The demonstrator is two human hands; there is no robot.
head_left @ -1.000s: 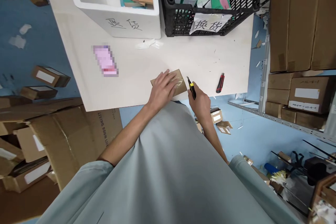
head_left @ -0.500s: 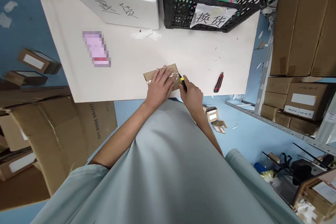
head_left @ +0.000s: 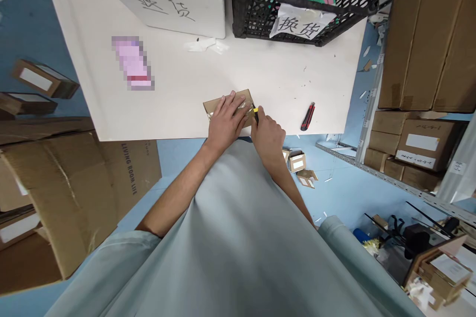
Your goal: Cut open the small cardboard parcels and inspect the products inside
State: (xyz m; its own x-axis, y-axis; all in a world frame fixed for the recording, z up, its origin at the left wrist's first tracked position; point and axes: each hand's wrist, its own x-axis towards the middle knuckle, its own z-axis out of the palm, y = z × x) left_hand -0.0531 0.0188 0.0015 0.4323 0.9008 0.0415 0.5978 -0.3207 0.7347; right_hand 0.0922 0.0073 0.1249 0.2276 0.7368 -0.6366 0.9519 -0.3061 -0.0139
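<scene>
Left hand: lies over the small carton, fingers extended across its top, steadying rather than gripping.
Right hand: fingers curled tightly around the yellow-and-black cutter.
Carton: on the white table, near its front edge.
Change: the cutter, apart from the carton a second ago, is now at its right end; cutting seems under way, though the blade tip is hard to see.
Red-and-black knife: rests unused, to the right.
Black crate: farther back.
</scene>
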